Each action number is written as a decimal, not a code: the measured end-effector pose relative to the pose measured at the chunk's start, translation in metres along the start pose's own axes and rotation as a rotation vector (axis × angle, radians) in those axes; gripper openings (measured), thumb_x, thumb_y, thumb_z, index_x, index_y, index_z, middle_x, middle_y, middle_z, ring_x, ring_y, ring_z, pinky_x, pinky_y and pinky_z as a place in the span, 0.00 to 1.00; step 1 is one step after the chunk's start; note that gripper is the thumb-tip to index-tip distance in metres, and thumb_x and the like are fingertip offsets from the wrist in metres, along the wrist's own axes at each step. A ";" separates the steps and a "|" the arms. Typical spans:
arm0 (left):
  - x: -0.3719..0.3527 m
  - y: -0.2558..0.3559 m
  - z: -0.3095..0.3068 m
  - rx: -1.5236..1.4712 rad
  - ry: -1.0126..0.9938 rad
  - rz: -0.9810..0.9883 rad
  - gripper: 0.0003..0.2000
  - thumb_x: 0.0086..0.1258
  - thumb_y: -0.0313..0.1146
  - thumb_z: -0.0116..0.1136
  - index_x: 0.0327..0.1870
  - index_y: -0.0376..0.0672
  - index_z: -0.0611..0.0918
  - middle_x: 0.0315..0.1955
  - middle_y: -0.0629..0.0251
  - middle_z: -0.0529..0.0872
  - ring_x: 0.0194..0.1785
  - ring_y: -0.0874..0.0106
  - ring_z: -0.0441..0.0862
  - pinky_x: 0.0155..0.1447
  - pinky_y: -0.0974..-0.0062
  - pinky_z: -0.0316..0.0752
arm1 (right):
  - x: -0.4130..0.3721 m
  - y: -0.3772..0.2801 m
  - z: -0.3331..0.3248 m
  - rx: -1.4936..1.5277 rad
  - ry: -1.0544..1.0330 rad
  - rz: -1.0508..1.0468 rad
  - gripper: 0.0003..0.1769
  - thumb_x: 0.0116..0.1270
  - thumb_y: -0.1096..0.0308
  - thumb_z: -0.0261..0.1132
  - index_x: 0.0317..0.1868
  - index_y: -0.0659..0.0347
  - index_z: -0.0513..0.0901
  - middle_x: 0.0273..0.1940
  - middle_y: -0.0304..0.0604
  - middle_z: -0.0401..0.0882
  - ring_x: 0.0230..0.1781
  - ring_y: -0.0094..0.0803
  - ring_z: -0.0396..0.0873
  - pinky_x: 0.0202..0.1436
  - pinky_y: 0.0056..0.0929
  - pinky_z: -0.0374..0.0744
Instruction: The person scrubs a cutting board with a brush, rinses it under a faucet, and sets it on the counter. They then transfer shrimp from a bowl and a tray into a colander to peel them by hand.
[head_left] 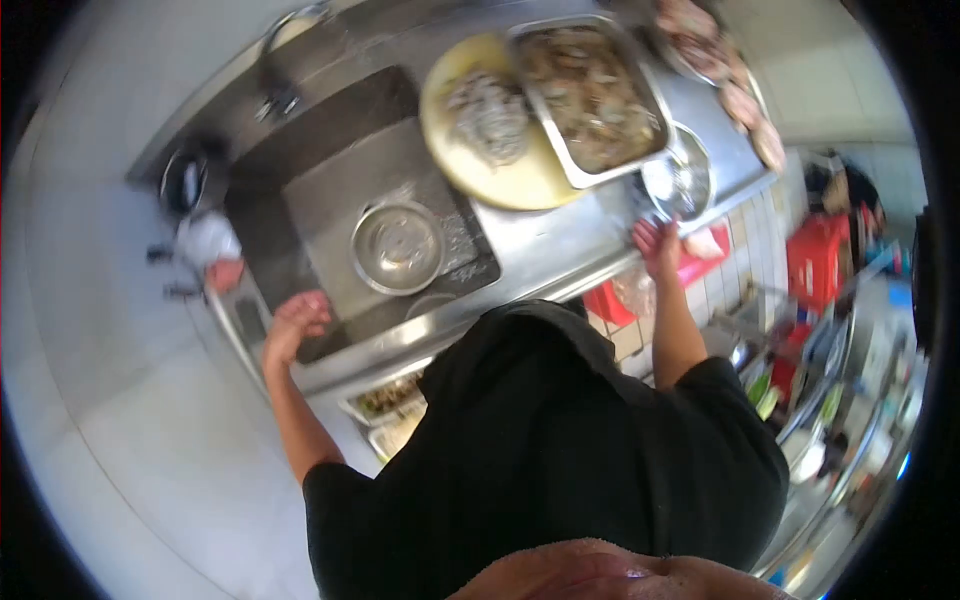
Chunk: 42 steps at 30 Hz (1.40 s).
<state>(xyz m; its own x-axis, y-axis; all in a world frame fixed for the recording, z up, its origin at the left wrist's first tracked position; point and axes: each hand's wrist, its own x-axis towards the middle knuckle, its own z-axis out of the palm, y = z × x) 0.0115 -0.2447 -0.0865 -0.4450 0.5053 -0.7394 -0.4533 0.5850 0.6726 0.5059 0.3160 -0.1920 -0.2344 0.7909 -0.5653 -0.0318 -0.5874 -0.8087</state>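
Above the front left corner of the sink (318, 205) is my left hand (298, 322), its fingers loosely bent and nothing visible in them. A round metal bowl (398, 248) sits in the sink to its right, with a little water in it. My right hand (658, 248) is at the counter's front edge with fingers apart, holding nothing I can see. Just beyond it stands a shiny metal bowl (690, 178). A steel tray (595, 95) of what looks like shrimp partly overlaps a round yellow cutting board (515, 192), where a grey pile of peeled shrimp (490, 118) lies.
A faucet (275, 100) rises behind the sink. Raw meat pieces (742, 105) lie at the counter's far right. Below the right edge is a red basin (703, 258) and a plastic bag (636, 290). Food trays (385, 398) sit under the counter; cluttered shelves (830, 420) stand at right.
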 end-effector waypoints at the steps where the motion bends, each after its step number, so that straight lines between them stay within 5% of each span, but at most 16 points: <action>1: 0.036 0.032 0.007 0.029 0.109 0.139 0.15 0.74 0.40 0.60 0.56 0.45 0.83 0.44 0.71 0.87 0.45 0.78 0.83 0.46 0.75 0.78 | -0.006 0.002 0.005 0.034 0.037 -0.005 0.57 0.64 0.24 0.55 0.73 0.68 0.58 0.63 0.62 0.72 0.57 0.46 0.80 0.56 0.40 0.82; 4: 0.144 0.135 0.028 -0.179 0.152 0.445 0.17 0.76 0.41 0.57 0.61 0.44 0.79 0.52 0.69 0.84 0.55 0.74 0.81 0.58 0.68 0.75 | -0.021 0.007 0.024 0.124 0.090 0.002 0.59 0.63 0.21 0.52 0.72 0.70 0.60 0.60 0.62 0.74 0.54 0.47 0.80 0.55 0.42 0.82; 7: 0.270 0.218 0.024 -0.925 -0.228 0.578 0.19 0.77 0.45 0.52 0.59 0.41 0.77 0.58 0.54 0.81 0.63 0.57 0.77 0.69 0.54 0.69 | -0.032 0.016 0.037 0.215 0.161 0.004 0.60 0.63 0.20 0.50 0.72 0.71 0.60 0.59 0.62 0.75 0.53 0.49 0.81 0.55 0.44 0.82; 10: 0.302 0.299 0.053 -1.197 -0.074 0.543 0.19 0.71 0.40 0.54 0.57 0.38 0.77 0.58 0.51 0.80 0.64 0.52 0.75 0.73 0.48 0.64 | -0.039 0.030 0.041 0.290 0.170 -0.009 0.55 0.65 0.24 0.53 0.70 0.71 0.62 0.56 0.62 0.76 0.52 0.50 0.82 0.55 0.45 0.83; 12: 0.379 0.306 0.004 -1.130 -0.294 0.582 0.21 0.65 0.35 0.55 0.57 0.34 0.76 0.59 0.50 0.79 0.66 0.48 0.72 0.74 0.43 0.61 | -0.040 0.037 0.043 0.303 0.182 -0.005 0.54 0.66 0.26 0.54 0.69 0.71 0.63 0.56 0.61 0.76 0.52 0.50 0.82 0.55 0.45 0.84; 13: 0.369 0.314 0.005 -1.011 -0.609 0.630 0.20 0.62 0.29 0.52 0.56 0.30 0.76 0.58 0.47 0.79 0.64 0.46 0.73 0.74 0.42 0.60 | -0.039 0.040 0.043 0.285 0.187 -0.002 0.52 0.68 0.28 0.54 0.69 0.71 0.63 0.57 0.62 0.76 0.53 0.50 0.82 0.56 0.45 0.84; 15: 0.351 0.316 0.016 -1.166 -0.341 0.562 0.22 0.63 0.27 0.52 0.60 0.34 0.73 0.54 0.51 0.79 0.63 0.55 0.74 0.76 0.48 0.58 | -0.042 0.052 0.042 0.267 0.234 -0.018 0.44 0.74 0.35 0.52 0.70 0.70 0.63 0.57 0.63 0.76 0.53 0.53 0.82 0.58 0.48 0.83; 21: 0.372 0.288 0.134 -0.337 0.084 0.639 0.21 0.65 0.30 0.54 0.59 0.34 0.74 0.53 0.49 0.80 0.59 0.55 0.77 0.70 0.49 0.63 | -0.044 0.052 0.054 0.263 0.225 -0.021 0.39 0.78 0.42 0.51 0.65 0.76 0.67 0.46 0.65 0.82 0.41 0.53 0.87 0.42 0.46 0.87; 26: 0.362 0.264 0.154 -0.038 0.200 0.612 0.20 0.66 0.32 0.55 0.58 0.33 0.74 0.53 0.48 0.81 0.57 0.55 0.78 0.65 0.50 0.67 | -0.047 0.052 0.062 0.212 0.217 -0.045 0.34 0.77 0.46 0.54 0.58 0.77 0.71 0.40 0.63 0.83 0.33 0.48 0.87 0.33 0.42 0.88; 29: 0.369 0.258 0.137 0.093 0.261 0.581 0.20 0.67 0.33 0.56 0.58 0.33 0.75 0.53 0.48 0.81 0.55 0.54 0.79 0.62 0.50 0.70 | -0.053 0.051 0.062 0.196 0.205 -0.071 0.25 0.76 0.53 0.58 0.50 0.74 0.74 0.36 0.60 0.84 0.30 0.46 0.88 0.29 0.41 0.87; 33: 0.382 0.251 0.082 0.345 0.432 0.531 0.20 0.67 0.35 0.57 0.57 0.33 0.76 0.52 0.47 0.82 0.53 0.54 0.81 0.59 0.51 0.74 | -0.033 0.068 0.054 0.157 0.208 -0.058 0.26 0.76 0.53 0.56 0.39 0.74 0.81 0.34 0.58 0.87 0.29 0.44 0.89 0.28 0.41 0.89; 42: 0.362 0.200 -0.057 0.851 0.718 0.383 0.21 0.70 0.40 0.60 0.55 0.32 0.77 0.51 0.45 0.83 0.48 0.54 0.84 0.50 0.52 0.82 | -0.051 0.052 0.057 0.152 0.195 -0.017 0.19 0.76 0.58 0.58 0.51 0.70 0.75 0.40 0.59 0.85 0.34 0.47 0.88 0.32 0.42 0.89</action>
<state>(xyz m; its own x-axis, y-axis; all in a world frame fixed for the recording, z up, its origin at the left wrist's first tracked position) -0.2843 0.0193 -0.2177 -0.8963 0.4259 -0.1237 0.3451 0.8449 0.4088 0.4609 0.2357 -0.1960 -0.0408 0.8102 -0.5847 -0.1837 -0.5813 -0.7927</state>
